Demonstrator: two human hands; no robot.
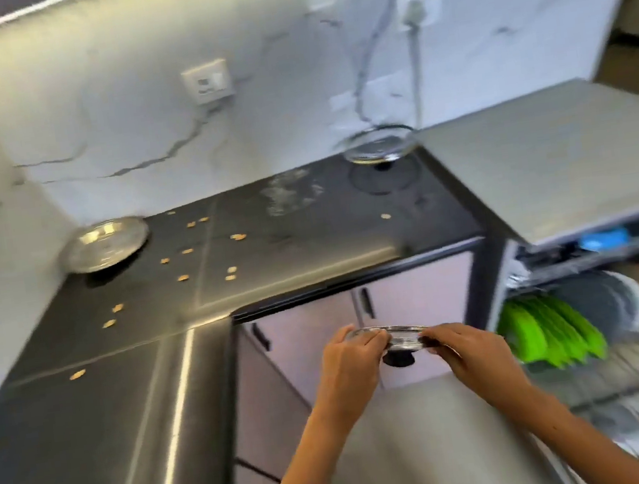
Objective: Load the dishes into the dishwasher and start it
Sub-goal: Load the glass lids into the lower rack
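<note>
Two hands, left hand (348,364) and right hand (473,355) grip clamped on one glass lid (397,336), five green plates (545,334) racked

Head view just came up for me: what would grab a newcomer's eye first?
Both hands, left hand and right hand, hold a glass lid flat at centre. Bright green plates stand in the open dishwasher rack at right. Crumbs dot the black counter beside a steel plate.

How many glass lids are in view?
2. One glass lid is held between the left hand and right hand; the other lid rests on the counter by the wall. Blur may hide more.
</note>
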